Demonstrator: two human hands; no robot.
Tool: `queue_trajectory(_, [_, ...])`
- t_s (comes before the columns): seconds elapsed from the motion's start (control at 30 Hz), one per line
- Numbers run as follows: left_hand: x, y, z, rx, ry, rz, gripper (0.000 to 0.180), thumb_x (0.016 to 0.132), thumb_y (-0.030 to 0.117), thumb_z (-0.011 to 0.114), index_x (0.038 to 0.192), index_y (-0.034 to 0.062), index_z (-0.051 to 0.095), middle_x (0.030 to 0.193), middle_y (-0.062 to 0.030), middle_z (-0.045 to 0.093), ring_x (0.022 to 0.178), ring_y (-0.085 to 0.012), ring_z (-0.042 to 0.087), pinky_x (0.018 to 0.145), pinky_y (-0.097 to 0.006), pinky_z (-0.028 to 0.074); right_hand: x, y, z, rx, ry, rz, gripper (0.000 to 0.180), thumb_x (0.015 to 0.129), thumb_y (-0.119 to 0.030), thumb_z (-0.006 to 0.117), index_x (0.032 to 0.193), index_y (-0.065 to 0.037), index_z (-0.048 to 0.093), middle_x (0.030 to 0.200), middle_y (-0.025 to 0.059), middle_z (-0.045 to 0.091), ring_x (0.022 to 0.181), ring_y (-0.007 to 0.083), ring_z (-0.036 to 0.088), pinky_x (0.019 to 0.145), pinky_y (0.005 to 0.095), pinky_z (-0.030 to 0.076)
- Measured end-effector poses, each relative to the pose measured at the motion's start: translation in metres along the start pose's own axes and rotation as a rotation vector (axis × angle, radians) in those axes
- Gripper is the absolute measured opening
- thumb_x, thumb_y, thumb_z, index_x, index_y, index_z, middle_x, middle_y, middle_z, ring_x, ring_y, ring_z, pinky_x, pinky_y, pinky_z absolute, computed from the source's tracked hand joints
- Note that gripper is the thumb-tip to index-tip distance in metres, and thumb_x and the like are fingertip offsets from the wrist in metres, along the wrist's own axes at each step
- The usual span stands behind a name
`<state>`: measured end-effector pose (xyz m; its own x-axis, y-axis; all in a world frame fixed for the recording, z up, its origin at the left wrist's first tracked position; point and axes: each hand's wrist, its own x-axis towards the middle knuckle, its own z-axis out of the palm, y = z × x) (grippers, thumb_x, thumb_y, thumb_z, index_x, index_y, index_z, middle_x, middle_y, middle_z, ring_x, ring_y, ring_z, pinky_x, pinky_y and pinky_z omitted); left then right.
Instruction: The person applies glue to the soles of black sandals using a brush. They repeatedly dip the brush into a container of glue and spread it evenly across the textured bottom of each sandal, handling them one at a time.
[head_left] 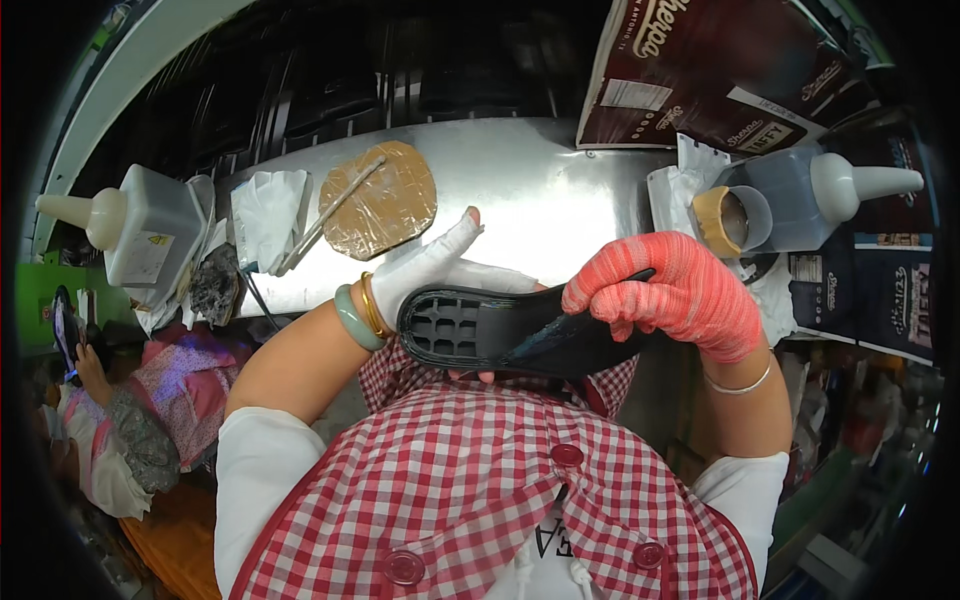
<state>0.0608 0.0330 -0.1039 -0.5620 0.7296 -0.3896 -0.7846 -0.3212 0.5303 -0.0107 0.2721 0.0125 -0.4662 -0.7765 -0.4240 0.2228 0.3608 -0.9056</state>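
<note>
A black shoe sole (560,345) lies level in front of my body, its heel end with a grid of square hollows to the left and a wet-looking streak along its middle. My left hand (425,280), in a white glove with bare fingertips, supports it from the far side and beneath; two fingertips peep out at the near edge. Over the sole's right part, my right hand (660,290) in a red knitted glove has its fingers pinched together. A thin dark end pokes out above those fingers, but what they grip is mostly hidden.
On the metal bench (520,190) rests a plastic-wrapped brown disc (385,205) with a stick (340,205) across it. Squeeze bottles stand left (150,230) and right (800,195), beside a clear cup (745,215). Printed cardboard (720,70) rises behind. Another person (140,430) sits at left.
</note>
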Motion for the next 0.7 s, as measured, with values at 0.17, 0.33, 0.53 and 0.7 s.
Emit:
queue_trajectory(0.17, [-0.007, 0.004, 0.009, -0.071, 0.016, 0.163, 0.068, 0.096, 0.049, 0.025, 0.136, -0.0055, 0.033, 0.136, -0.0210, 0.040, 0.119, -0.0339, 0.047, 0.097, -0.044, 0.044, -0.032, 0.026, -0.015, 0.127, 0.193, -0.122, 0.021, 0.082, -0.018, 0.065, 0.093, 0.000, 0.067, 0.079, 0.0034, 0.064, 0.061, 0.0082, 0.056, 0.056, 0.0206, 0.047])
queue_trajectory(0.33, [-0.027, 0.022, -0.005, 0.014, 0.012, 0.674, 0.055, 0.090, 0.018, 0.047, 0.140, 0.0016, 0.028, 0.136, -0.0192, 0.039, 0.122, -0.0298, 0.046, 0.104, -0.049, 0.034, -0.078, 0.049, -0.057, 0.181, 0.897, -0.468, 0.033, 0.090, -0.034, 0.059, 0.100, -0.003, 0.065, 0.072, 0.0022, 0.064, 0.052, 0.0023, 0.054, 0.046, 0.0135, 0.038])
queue_trajectory(0.53, [-0.017, -0.001, 0.003, -0.422, 0.207, 0.681, 0.064, 0.092, 0.047, 0.034, 0.140, 0.0053, 0.029, 0.139, -0.0202, 0.035, 0.126, -0.0424, 0.036, 0.093, -0.065, 0.036, -0.091, 0.069, -0.095, -0.002, 1.350, -0.289, 0.025, 0.087, -0.026, 0.064, 0.100, -0.005, 0.066, 0.084, -0.0003, 0.065, 0.056, 0.0030, 0.054, 0.047, 0.0166, 0.037])
queue_trajectory(0.7, [0.001, -0.036, 0.008, -0.549, 0.344, 0.519, 0.066, 0.094, 0.054, 0.022, 0.133, 0.0028, 0.038, 0.126, -0.0217, 0.046, 0.115, -0.0402, 0.048, 0.074, -0.043, 0.053, -0.086, 0.094, -0.113, 0.028, 1.318, -0.182, 0.026, 0.086, -0.028, 0.065, 0.099, -0.007, 0.066, 0.081, -0.0008, 0.064, 0.056, 0.0043, 0.053, 0.046, 0.0175, 0.035])
